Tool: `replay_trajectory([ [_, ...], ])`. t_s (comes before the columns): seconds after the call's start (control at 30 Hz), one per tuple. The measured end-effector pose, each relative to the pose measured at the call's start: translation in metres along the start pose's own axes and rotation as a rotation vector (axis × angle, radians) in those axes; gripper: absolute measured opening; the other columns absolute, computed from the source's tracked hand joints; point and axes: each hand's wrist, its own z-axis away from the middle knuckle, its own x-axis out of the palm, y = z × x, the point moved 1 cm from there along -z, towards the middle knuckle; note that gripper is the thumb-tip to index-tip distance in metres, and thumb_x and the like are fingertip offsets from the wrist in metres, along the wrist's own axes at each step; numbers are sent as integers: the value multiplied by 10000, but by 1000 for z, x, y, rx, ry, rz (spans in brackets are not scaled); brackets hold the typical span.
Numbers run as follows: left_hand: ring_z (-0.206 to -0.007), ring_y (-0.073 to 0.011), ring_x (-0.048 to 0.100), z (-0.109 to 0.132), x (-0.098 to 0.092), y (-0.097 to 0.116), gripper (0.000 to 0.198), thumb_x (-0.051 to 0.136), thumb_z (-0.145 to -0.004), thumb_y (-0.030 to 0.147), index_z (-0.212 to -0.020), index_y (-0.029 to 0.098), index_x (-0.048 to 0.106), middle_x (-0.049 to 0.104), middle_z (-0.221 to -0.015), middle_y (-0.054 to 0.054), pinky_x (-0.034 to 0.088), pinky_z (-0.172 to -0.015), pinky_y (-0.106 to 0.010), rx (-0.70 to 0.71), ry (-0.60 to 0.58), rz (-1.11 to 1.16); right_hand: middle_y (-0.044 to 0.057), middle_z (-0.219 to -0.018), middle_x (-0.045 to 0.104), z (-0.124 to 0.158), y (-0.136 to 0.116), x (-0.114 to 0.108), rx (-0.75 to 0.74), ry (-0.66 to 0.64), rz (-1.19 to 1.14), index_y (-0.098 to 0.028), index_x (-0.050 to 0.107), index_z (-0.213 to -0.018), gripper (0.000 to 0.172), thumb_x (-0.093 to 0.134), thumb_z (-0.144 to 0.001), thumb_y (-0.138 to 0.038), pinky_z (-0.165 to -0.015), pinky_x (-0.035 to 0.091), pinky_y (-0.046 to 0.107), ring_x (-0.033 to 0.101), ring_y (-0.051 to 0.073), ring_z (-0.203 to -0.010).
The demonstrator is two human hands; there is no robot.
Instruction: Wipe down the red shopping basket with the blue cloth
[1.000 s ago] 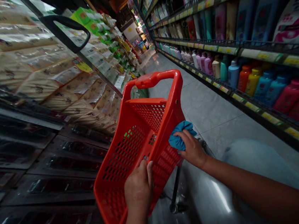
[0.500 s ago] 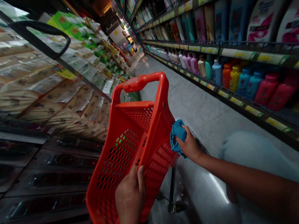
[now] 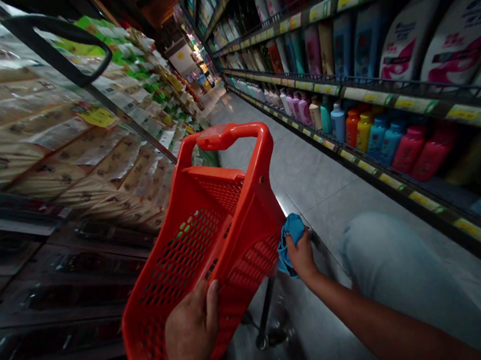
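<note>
One shelf unit (image 3: 418,198) is lining the right; open floor (image 3: 321,171) is separating it from one red cart (image 3: 241,211). Two hands: left hand (image 3: 189,328) is curling over the cart's side rim; right hand (image 3: 302,253) is clenching one blue cloth (image 3: 294,227) at its outer side.

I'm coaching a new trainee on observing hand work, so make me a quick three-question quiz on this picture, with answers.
1. What is the right hand holding?
2. True or false: the left hand is gripping the cart's looped handle.
3. Fill in: on the shelving, between the orange bottle and the pair of blue bottles stands a ____ bottle.

Key:
1. A crumpled blue cloth.
2. False; it grips the side rim of the red shopping cart.
3. Yellow.
</note>
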Motion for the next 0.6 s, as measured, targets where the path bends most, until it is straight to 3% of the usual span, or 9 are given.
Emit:
replay_trajectory([
  [0.03, -473, -129, 606, 0, -1, 0, 413, 355, -1040, 417, -822, 192, 624, 624, -569, 16, 333, -483, -268, -6, -18, 23, 219, -1123, 637, 4, 2, -2, 18, -15, 4, -121, 482, -1226, 456, 480, -886, -425, -979, 501, 547, 645, 342, -1072],
  [0.1, -475, -122, 600, 0, -5, 0, 411, 369, -1035, 405, -749, 206, 585, 605, -557, 24, 343, -486, -260, -8, -54, 58, 193, -1151, 632, 3, -16, -8, -82, -19, -14, -144, 473, -1255, 437, 483, -911, -414, -1001, 497, 516, 638, 312, -1100],
  [0.27, -471, -126, 602, 3, -11, -1, 430, 359, -1037, 398, -711, 218, 572, 583, -536, 37, 377, -497, -264, 61, 24, 97, 135, -1214, 577, -34, -125, -35, -644, 9, -11, -223, 488, -1282, 386, 539, -911, -319, -1053, 471, 455, 593, 270, -1187],
  [0.33, -493, -125, 626, 6, -12, -1, 406, 378, -1035, 380, -736, 218, 600, 614, -561, 38, 393, -503, -259, 89, 55, 129, 137, -1230, 567, -59, -165, -47, -760, 33, 61, -233, 518, -1264, 376, 549, -895, -301, -1069, 455, 459, 568, 285, -1229],
  [0.47, -507, -101, 645, 11, -17, 0, 362, 421, -1029, 339, -748, 233, 623, 638, -586, 55, 418, -504, -229, 130, 88, 237, 151, -1265, 581, -120, -224, -69, -804, 123, 202, -206, 596, -1204, 390, 594, -835, -331, -1095, 423, 475, 532, 317, -1270],
  [0.53, -496, -89, 641, 13, -20, 1, 383, 413, -1033, 348, -730, 240, 621, 638, -581, 62, 421, -493, -218, 144, 141, 274, 142, -1182, 641, -147, -248, -79, -769, 1, 274, -183, 649, -1110, 377, 634, -769, -341, -1035, 464, 463, 594, 320, -1157],
  [0.6, -490, -85, 638, 15, -24, 0, 414, 405, -1035, 367, -699, 243, 614, 637, -571, 63, 431, -493, -208, 139, 186, 288, 105, -1008, 701, -162, -267, -86, -669, -263, 346, -174, 679, -1019, 337, 638, -726, -337, -895, 523, 417, 658, 285, -958],
])
